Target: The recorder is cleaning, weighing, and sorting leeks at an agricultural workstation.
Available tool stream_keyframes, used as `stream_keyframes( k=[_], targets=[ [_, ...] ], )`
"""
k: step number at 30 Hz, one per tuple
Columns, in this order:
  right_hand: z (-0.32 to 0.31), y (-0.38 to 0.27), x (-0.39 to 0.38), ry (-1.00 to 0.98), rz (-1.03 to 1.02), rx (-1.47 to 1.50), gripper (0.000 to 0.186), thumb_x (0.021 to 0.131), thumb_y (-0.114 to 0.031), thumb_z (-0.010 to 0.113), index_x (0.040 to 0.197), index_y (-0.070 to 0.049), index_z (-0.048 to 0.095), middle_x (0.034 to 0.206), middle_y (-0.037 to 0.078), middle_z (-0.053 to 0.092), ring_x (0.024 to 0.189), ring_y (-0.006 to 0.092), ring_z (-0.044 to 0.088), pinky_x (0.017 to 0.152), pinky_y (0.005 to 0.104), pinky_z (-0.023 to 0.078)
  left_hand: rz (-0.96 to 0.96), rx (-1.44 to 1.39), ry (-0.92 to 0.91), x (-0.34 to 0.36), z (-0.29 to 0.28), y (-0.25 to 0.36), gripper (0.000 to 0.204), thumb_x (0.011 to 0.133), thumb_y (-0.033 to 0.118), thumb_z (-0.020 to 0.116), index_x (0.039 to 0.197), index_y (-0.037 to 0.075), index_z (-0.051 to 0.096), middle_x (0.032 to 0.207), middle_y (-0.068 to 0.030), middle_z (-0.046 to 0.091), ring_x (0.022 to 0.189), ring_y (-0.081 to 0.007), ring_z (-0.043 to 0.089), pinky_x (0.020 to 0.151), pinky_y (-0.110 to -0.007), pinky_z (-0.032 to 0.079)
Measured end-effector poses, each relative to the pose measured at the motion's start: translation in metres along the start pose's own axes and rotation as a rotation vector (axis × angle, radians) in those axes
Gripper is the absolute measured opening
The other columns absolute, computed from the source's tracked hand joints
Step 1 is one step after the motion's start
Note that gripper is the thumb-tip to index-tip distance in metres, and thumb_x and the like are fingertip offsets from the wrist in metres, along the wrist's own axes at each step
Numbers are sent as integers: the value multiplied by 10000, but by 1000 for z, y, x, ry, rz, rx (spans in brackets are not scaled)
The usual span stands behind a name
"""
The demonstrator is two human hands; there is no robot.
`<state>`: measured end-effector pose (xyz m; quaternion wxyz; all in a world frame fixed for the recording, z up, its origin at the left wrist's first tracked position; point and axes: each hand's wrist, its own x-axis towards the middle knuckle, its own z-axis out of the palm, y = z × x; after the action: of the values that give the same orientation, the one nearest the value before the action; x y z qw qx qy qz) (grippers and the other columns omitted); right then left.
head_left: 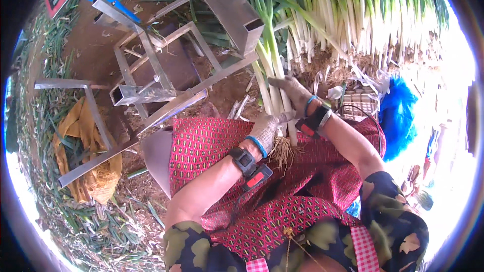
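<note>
A small bunch of green onions (273, 85) lies over my lap, white stalks and stringy roots toward me, green leaves pointing away. My left hand (267, 130), in a light knitted glove, is closed around the white stalks just above the roots (283, 152). Higher up the same stalks, my gloved right hand (296, 93) rests with its fingers stretched across them. Both wrists carry dark strapped devices and blue bands. Beneath the bunch spreads a red patterned apron (212, 146).
A large row of green onions (358, 15) lies at the far right. On the left stands a metal frame (151, 78) with square tubes, its end close to the bunch. A yellow-brown cloth (88, 151) hangs there. Blue plastic (398, 116) sits at right. Leaf scraps litter the ground.
</note>
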<state>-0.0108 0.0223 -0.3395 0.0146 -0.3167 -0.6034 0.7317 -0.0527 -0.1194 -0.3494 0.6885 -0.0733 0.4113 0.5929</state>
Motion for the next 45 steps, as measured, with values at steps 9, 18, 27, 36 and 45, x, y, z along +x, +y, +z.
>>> stream_keyframes(
  k=[9,18,27,36,45],
  targets=[
    [-16,14,15,-76,441,638,461,909,-383,530,1139,17,549,985,157,649,815,264,650,774,382,533,13,0,3,2,10,5,291,771,42,724,1025,-39,608,920,-105,666,799,-198,660,730,-308,554],
    [-48,32,25,-133,406,824,480,833,-239,591,1198,56,489,976,178,628,833,245,635,812,336,543,11,239,-32,-31,39,27,332,703,163,795,958,7,649,802,-50,661,631,-112,594,529,-250,461],
    [-108,-33,-43,-73,315,237,274,834,-133,622,1079,-21,569,971,94,593,852,208,598,771,313,498,51,290,-474,-12,39,49,486,894,436,597,1172,41,543,984,-68,614,685,-159,616,597,-284,512],
    [-19,-178,-205,248,333,69,386,779,-201,604,1072,39,534,843,123,619,637,194,597,603,312,517,173,-143,-479,33,83,67,473,884,389,607,1225,80,492,1035,-117,591,848,-253,621,702,-396,542],
    [-21,-199,-295,262,227,-101,345,734,-134,617,1032,31,571,838,92,610,708,194,630,657,301,538,213,-245,-704,38,176,73,574,779,475,726,1131,71,521,964,-96,557,902,-244,588,789,-452,521]
  ],
)
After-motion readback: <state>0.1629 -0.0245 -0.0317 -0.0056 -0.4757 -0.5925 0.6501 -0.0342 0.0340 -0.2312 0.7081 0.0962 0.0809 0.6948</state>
